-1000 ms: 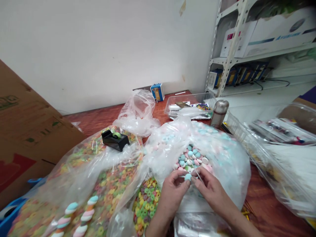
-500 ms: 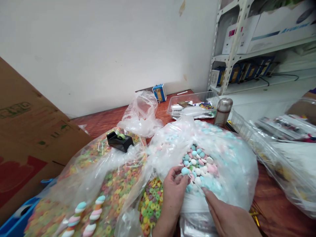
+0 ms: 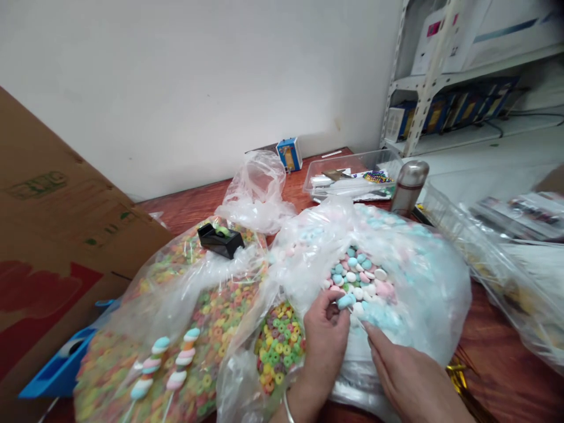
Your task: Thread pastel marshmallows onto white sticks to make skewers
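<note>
My left hand (image 3: 328, 326) pinches a pale blue candy (image 3: 346, 301) between thumb and fingers, over the front of a clear bag. Just right of it, my right hand (image 3: 396, 358) holds a thin white stick (image 3: 356, 317) whose upper end meets the candy. Behind both hands, the bag's opening shows pink, white and blue candies (image 3: 356, 273). Two sticks threaded with candies and rings, one (image 3: 151, 367) left of the other (image 3: 183, 359), lie on a bag of coloured rings (image 3: 220, 317). More rings (image 3: 279, 346) show in an opening beside my left wrist.
A black tape dispenser (image 3: 221, 239) rests on the ring bag. Behind stand a clear tray (image 3: 311, 182), a metal flask (image 3: 409, 188) and a small blue box (image 3: 289, 155). A cardboard box (image 3: 74, 235) and blue container (image 3: 61, 376) are left; a large clear bin (image 3: 484, 264) is right.
The camera view has shifted, so the scene sits farther right and the back objects slightly higher. The blue candy in my left hand is now turned more side-on. Both hands keep their hold.
</note>
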The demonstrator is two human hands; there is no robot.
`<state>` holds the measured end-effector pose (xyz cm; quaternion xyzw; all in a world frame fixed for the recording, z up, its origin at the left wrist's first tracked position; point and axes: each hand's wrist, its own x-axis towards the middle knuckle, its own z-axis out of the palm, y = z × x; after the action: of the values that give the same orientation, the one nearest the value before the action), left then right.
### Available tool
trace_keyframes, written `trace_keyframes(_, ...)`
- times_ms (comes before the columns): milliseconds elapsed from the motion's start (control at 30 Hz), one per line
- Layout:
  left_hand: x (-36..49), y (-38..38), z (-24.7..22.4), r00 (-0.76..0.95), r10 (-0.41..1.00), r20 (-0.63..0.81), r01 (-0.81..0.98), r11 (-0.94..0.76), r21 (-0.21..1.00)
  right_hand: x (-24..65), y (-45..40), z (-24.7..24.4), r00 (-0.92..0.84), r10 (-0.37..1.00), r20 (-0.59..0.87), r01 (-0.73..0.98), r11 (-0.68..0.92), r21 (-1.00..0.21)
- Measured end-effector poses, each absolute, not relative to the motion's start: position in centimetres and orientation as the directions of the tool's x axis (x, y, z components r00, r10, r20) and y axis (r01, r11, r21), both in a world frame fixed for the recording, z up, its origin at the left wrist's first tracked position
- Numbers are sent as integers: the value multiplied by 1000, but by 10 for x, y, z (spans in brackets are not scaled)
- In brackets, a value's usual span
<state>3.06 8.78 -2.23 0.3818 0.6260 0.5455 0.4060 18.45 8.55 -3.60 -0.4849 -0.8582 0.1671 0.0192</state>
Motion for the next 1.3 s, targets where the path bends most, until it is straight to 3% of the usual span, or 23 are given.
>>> trace_keyframes(200,36,70,-27,-407,912,40,285,85,955,168,81,-29,-525,845,-104,837,491,-240)
trace_keyframes(367,24,34,-18,-326,943,69,447,90,890,145,79,-18,-590,806,-47,796,571,-198)
trace_keyframes(500,-18,5,-16,-388,911,138,634,155,758,128,73,-16,-657,747,100,737,665,-125)
trace_keyframes(667,-64,2,-28,-332,928,170,791,177,585,109,67,-11,-707,700,102,699,713,-57)
trace_keyframes(767,-68,6,-29,-336,932,138,788,198,583,105,66,-10,-711,700,67,699,714,-40)
trace_keyframes(1000,-64,8,-21,-494,869,25,609,325,723,110,60,-14,-730,681,53,680,732,-40)
trace_keyframes(1300,-54,10,-18,-441,885,-149,415,348,841,112,56,-27,-732,677,73,671,735,-95)
